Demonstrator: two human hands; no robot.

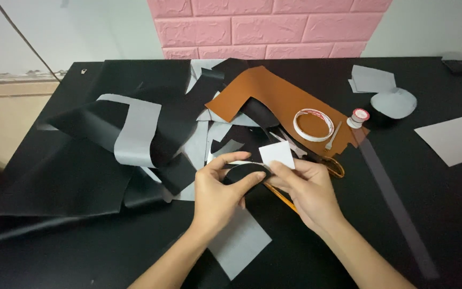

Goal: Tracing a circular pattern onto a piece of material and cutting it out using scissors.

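Workpiece: black cut piece with a rounded edge, held up just above the table between both your hands, near the front centre.
Left hand: closed on the black cut piece, thumb over its upper edge, fingers curled under it.
Right hand: pinching the right side of the same piece, with a small white square caught at the fingertips.
Handling, judged: thin, light and limp, likely faux leather; it should bend under its own weight and could crease if you squeeze hard. The face looks smooth, so expect some slip.
Grip advice: hold near the rim with flat finger pads on two opposite sides, as you do now; avoid the middle, which would buckle.
White square: stiffer than the black piece by the look of it, and light; a light edge pinch should do.
Surroundings: orange-handled scissors lie just beside your right hand, partly hidden; a tape roll sits on a brown sheet beyond; a grey offcut lies beneath your wrists.
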